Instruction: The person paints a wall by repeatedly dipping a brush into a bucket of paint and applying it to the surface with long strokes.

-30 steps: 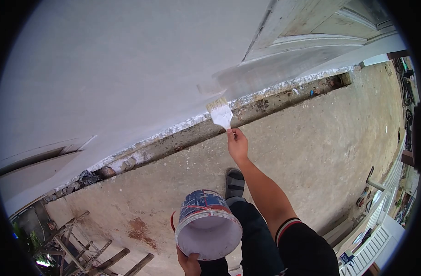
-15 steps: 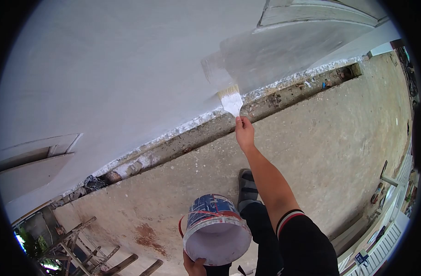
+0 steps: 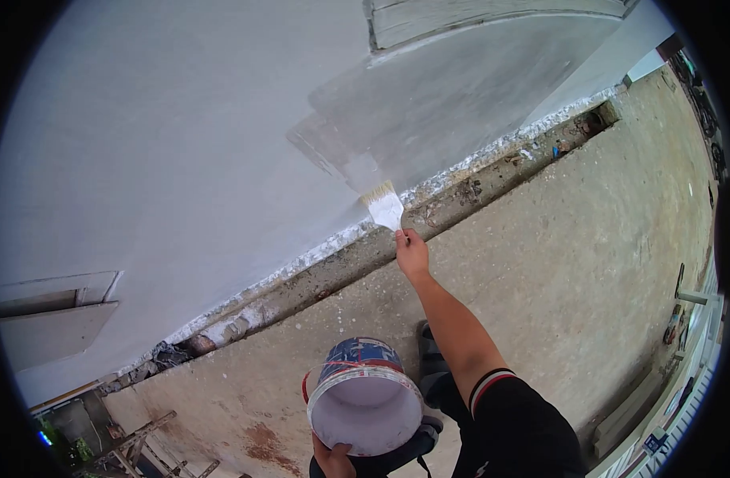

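Observation:
My right hand (image 3: 412,253) is closed round the handle of a wide paintbrush (image 3: 385,209). The brush is coated in white, and its pale bristles meet the foot of the grey-white wall (image 3: 182,143). Above the bristles spreads a darker, wet-looking patch (image 3: 437,103) on the wall. My left hand (image 3: 333,460) grips the near rim of a paint bucket (image 3: 365,410), thumb over the edge. The bucket is blue and white outside, with a red handle, and tilts so that its whitish inside faces me.
A narrow gutter (image 3: 341,259) with rubble and debris runs along the wall's base. Concrete floor (image 3: 540,263) lies on my side of it. A wooden frame (image 3: 134,446) stands at the lower left. Framed openings (image 3: 492,20) interrupt the wall. My feet are beside the bucket.
The paintbrush has moved down along the wall towards its base, my right hand with it. The view has shifted, and the patch on the wall reaches lower. The bucket stays in my left hand.

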### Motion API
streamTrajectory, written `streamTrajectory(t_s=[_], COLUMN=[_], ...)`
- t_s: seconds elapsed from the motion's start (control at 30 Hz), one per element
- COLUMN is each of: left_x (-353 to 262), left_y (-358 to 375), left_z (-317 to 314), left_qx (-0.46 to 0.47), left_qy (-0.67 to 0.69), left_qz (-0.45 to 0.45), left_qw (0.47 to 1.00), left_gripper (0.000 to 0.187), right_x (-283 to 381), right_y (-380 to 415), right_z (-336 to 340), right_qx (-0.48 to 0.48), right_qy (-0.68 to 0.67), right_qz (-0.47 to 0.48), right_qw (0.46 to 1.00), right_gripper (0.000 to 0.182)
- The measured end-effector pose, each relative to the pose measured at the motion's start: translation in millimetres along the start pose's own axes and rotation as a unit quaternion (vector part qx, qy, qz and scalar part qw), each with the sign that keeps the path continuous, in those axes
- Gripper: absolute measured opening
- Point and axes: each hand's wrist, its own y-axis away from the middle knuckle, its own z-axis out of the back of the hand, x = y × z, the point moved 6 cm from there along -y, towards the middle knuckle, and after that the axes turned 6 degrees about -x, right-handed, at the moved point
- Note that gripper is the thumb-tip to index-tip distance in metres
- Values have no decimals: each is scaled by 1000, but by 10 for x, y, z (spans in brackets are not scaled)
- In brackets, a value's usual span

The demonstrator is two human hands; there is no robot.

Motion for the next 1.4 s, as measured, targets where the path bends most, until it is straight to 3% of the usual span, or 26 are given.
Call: streamTrajectory(t_s=[0.07, 0.1, 0.2, 0.27, 0.33, 0.5, 0.6, 0.7, 0.9, 1.0, 1.1, 1.23, 1.4], left_x=[66, 93, 64, -59, 15, 118, 196, 143, -94, -1, 172, 190, 122], left_y=[-68, -92, -132, -12, -16, -53, -40, -6, 119, 81, 25, 68, 235], left_z=[-46, -48, -105, -133, -111, -129, -111, -114, -231, -126, -24, 19, 176], left_qx=[-10, -17, -16, 9, 5, 6, -12, -7, -6, -7, -10, -15, -19], left_qy=[16, 22, -5, -95, -47, -49, -44, -50, -63, -65, -27, -34, -49], left_qz=[3, 6, 26, 60, 81, 83, 88, 88, 101, 85, 74, 72, 63], left_qw=[1000, 1000, 1000, 994, 996, 995, 995, 995, 993, 994, 997, 997, 997], left_gripper=[72, 72, 72, 67, 68, 71, 72, 72, 73, 73, 73, 70, 67], right_x=[-404, -414, -242, -88, -3, -573, -713, -410, 155, -55, -321, 38, 1006], right_y=[5, 57, 175, 183, 143, 127, 148, 118, 507, 456, 276, 243, 620], right_z=[-38, 33, 82, 4, -159, -355, -348, -392, -49, -166, -330, -361, 215], right_qx=[-11, -35, 12, 29, 32, 12, 11, 25, 17, -19, -20, 30, 18], right_qy=[55, 16, -102, -118, -115, 43, 63, 93, -64, 6, 110, 93, 5], right_qz=[-3, 11, -49, -33, -16, -130, -163, -107, -26, -70, -180, -124, -12], right_qw=[998, 999, 994, 992, 993, 991, 985, 990, 997, 997, 977, 988, 1000], right_gripper=[25, 24, 23, 23, 23, 27, 26, 26, 25, 26, 27, 29, 23])
